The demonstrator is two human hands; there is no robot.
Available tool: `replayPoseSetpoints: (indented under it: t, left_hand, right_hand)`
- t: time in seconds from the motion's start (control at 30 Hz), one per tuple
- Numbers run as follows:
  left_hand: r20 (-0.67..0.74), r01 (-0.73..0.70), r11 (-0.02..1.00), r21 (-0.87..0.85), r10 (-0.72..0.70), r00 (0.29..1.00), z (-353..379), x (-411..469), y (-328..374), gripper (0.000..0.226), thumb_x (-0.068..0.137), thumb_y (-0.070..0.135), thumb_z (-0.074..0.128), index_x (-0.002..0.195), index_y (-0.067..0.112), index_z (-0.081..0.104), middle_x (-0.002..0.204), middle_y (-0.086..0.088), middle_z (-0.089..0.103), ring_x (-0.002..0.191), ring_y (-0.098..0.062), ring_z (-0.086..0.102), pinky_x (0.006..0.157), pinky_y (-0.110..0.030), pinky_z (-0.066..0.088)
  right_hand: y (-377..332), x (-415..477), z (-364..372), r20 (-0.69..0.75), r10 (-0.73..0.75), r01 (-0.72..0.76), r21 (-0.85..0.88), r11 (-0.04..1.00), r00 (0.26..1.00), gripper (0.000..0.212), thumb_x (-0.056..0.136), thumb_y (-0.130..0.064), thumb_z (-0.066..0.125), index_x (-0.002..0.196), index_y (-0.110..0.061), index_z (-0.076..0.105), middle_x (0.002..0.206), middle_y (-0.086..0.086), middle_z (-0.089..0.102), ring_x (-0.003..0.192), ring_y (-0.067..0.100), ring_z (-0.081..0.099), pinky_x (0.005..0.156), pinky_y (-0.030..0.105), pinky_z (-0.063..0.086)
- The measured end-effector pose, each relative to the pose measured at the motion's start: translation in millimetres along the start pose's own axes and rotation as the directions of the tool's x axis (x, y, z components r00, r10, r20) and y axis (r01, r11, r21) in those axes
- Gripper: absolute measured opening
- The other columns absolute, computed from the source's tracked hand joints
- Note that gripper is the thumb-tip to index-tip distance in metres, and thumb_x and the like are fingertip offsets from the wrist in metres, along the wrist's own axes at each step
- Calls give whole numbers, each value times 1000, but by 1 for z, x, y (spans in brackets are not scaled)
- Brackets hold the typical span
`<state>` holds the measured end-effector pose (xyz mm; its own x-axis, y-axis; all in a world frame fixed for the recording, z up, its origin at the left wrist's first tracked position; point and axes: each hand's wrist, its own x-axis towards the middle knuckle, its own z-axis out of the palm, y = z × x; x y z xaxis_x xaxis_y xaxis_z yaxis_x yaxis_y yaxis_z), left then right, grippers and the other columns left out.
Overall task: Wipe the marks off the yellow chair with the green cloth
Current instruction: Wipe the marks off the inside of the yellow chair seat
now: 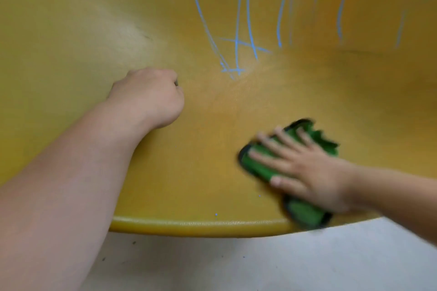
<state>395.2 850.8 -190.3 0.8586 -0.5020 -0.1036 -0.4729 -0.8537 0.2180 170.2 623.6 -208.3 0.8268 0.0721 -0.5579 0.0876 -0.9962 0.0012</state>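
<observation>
Wiping low right; blue marks (238,42) left upper centre.
Right hand (307,172) flat, pressing green cloth (303,211) to scrub; left hand (149,97) fisted, likely bracing on yellow chair (201,172).

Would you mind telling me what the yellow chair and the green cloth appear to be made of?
The yellow chair looks like moulded plastic, smooth and faintly glossy: a seamless curved shell, rounded front lip, soft sheen. The green cloth looks like soft fabric, perhaps microfibre, dark-edged; it bunches under the right hand, though blur hides its weave.
</observation>
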Motion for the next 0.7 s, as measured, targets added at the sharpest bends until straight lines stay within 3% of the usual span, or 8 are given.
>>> replayPoseSetpoints:
  t: [0.1, 0.17, 0.23, 0.33, 0.43, 0.57, 0.63, 0.7]
  left_hand:
    - [-2, -24, 998, 52, 24, 1000, -7, -8, -4, 33, 94, 32, 38, 118, 26, 59, 125, -11, 57, 117, -38, 49, 96, -49, 47]
    - [6, -13, 996, 94, 12, 1000, -15, -11, -13, 33, 92, 28, 39, 120, 29, 58, 128, -10, 56, 119, -38, 49, 97, -48, 46]
    - [-1, 24, 991, 130, -24, 1000, -24, -12, -28, 35, 91, 27, 41, 123, 32, 56, 131, -10, 56, 121, -38, 48, 99, -47, 45]
    - [-6, 99, 984, 149, -99, 995, -34, -12, -47, 36, 92, 30, 42, 126, 35, 54, 136, -11, 55, 125, -38, 47, 101, -46, 44]
    - [-13, 90, 986, 139, -89, 996, -37, -12, -60, 35, 94, 35, 41, 125, 32, 56, 137, -13, 55, 125, -39, 48, 102, -47, 43]
    - [-33, 71, 989, 130, -67, 997, -36, -10, -61, 34, 95, 38, 42, 123, 28, 58, 134, -16, 57, 124, -40, 48, 102, -49, 43]
    - [-34, 69, 991, 113, -66, 997, -33, -10, -58, 34, 96, 39, 42, 124, 29, 57, 135, -14, 56, 125, -39, 46, 102, -48, 42]
    - [-34, 56, 994, 90, -53, 998, -32, -11, -54, 35, 97, 39, 42, 126, 29, 57, 135, -14, 56, 127, -38, 45, 102, -48, 42]
  right_hand:
    - [73, 31, -11, -146, 422, -432, -43, 901, 895, 83, 63, -86, -33, 142, -60, -32, 167, 1, -27, 153, 34, -24, 121, 61, -11]
    - [93, 64, -25, -197, 544, -549, 35, 835, 815, 79, 79, -81, -17, 152, -53, -21, 168, 3, -23, 154, 35, -22, 120, 66, -9]
    - [75, 104, -38, -206, 570, -554, 133, 822, 796, 69, 94, -73, -1, 156, -47, -15, 168, 2, -23, 153, 36, -23, 118, 69, -11]
    - [9, 149, -49, -251, 416, -380, 180, 907, 874, 63, 102, -64, 11, 158, -45, -12, 169, 1, -21, 154, 35, -22, 119, 67, -10]
    - [-79, 149, -51, -240, 76, -45, 134, 990, 968, 60, 105, -58, 14, 158, -46, -11, 169, -3, -21, 154, 32, -21, 122, 61, -11]
    - [-140, 70, -34, -179, -373, 400, 158, 903, 911, 57, 108, -51, 17, 158, -45, -9, 167, -14, -22, 153, 20, -26, 121, 46, -19]
    - [-125, 25, -21, -94, -399, 410, 200, 890, 912, 56, 106, -54, 14, 154, -53, -14, 162, -24, -31, 148, 10, -34, 120, 38, -23]
    - [-84, 1, -12, -7, -219, 217, 165, 962, 976, 52, 100, -62, 4, 147, -63, -20, 157, -29, -36, 145, 7, -39, 121, 41, -22]
